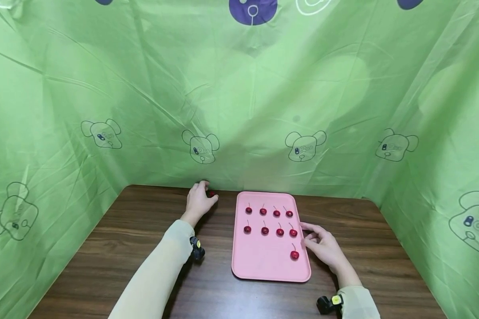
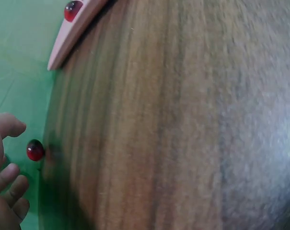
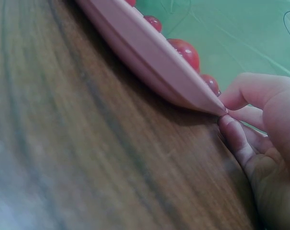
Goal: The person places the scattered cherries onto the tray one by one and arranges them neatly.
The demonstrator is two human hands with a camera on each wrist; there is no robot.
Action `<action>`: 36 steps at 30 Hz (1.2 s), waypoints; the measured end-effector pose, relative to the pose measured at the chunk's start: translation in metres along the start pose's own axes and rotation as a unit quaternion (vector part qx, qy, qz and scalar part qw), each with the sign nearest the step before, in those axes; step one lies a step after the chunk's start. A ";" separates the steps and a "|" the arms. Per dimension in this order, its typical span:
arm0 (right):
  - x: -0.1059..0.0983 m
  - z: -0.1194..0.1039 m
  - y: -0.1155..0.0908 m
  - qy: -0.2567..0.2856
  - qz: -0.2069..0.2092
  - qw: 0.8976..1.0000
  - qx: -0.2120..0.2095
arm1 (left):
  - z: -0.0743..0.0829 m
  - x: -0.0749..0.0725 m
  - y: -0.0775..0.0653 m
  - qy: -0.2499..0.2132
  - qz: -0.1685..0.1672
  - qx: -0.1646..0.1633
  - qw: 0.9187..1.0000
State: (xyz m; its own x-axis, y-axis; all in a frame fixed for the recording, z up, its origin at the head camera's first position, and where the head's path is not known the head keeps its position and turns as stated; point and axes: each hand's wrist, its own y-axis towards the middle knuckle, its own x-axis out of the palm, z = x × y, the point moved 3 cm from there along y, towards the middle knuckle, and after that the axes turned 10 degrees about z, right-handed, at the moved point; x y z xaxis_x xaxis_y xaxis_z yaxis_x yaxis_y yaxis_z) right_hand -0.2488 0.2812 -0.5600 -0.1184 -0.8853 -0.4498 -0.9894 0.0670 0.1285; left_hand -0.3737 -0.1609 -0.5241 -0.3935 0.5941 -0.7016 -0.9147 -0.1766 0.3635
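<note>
At the table's back edge, my left hand (image 1: pixel 200 201) reaches around a dark red cherry (image 2: pixel 35 150), thumb on one side and the other fingers on the other. A gap shows between the cherry and the thumb in the left wrist view. My right hand (image 1: pixel 323 246) is at the right rim of a pink tray (image 1: pixel 263 270), with thumb and index fingertips (image 3: pixel 229 125) pinching its edge. On the tray, several stemmed cherries lie in two rows, and a single cherry (image 1: pixel 294 255) lies below them at the right.
The tray lies on a dark wood-grain table (image 1: pixel 115 248), its far end near the back edge. Green curtain (image 1: pixel 247 97) with printed bear faces surrounds the table at the back and sides. Both wrists wear small black cameras.
</note>
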 end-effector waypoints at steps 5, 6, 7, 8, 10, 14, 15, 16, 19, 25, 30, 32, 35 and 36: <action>0.000 -0.001 0.000 0.000 0.000 1.000 0.000 | -0.002 0.005 -0.001 0.001 -0.001 -0.005 1.000; -0.001 -0.001 0.000 -0.001 0.000 1.000 0.000 | -0.002 0.007 -0.001 0.000 -0.001 -0.005 1.000; -0.001 -0.002 0.000 -0.001 0.001 1.000 0.001 | -0.002 0.008 -0.002 0.000 -0.001 -0.006 1.000; -0.001 -0.003 0.000 -0.001 0.001 1.000 0.001 | -0.001 0.009 -0.002 -0.001 -0.001 -0.006 1.000; -0.002 -0.003 0.000 -0.004 0.001 1.000 0.002 | -0.001 0.012 -0.002 -0.001 -0.002 -0.008 1.000; -0.001 -0.004 0.000 -0.005 0.000 1.000 0.003 | -0.002 0.015 -0.003 -0.004 0.000 -0.022 1.000; -0.001 -0.003 0.000 -0.005 0.000 1.000 0.003 | -0.003 0.016 -0.003 -0.002 0.001 -0.026 1.000; -0.001 -0.003 0.000 -0.004 0.000 1.000 0.002 | -0.004 0.016 -0.002 -0.002 0.002 -0.029 1.000; 0.000 -0.002 0.000 0.001 0.000 1.000 0.002 | -0.005 0.017 -0.001 -0.004 0.005 -0.035 0.999; -0.001 -0.002 0.000 0.007 0.000 1.000 0.005 | -0.007 0.017 0.000 -0.009 0.003 -0.041 0.999; 0.000 -0.002 0.000 0.008 0.000 1.000 0.006 | -0.008 0.017 0.000 -0.009 0.004 -0.046 0.999; 0.000 -0.002 0.000 0.009 -0.001 1.000 0.006 | -0.008 0.017 -0.001 -0.009 0.006 -0.047 0.999; 0.000 -0.001 0.000 0.010 -0.001 1.000 0.005 | -0.008 0.017 -0.002 -0.009 0.009 -0.044 0.999; 0.000 -0.001 0.000 0.010 0.000 1.000 0.004 | -0.008 0.017 -0.002 -0.008 0.010 -0.043 0.999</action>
State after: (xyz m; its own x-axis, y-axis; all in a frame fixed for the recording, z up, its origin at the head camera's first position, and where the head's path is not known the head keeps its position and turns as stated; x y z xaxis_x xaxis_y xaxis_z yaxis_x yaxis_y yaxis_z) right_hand -0.2491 0.2803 -0.5591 -0.1158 -0.8943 -0.4322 -0.9902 0.0700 0.1206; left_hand -0.3793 -0.1562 -0.5418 -0.4111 0.6027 -0.6839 -0.9114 -0.2555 0.3226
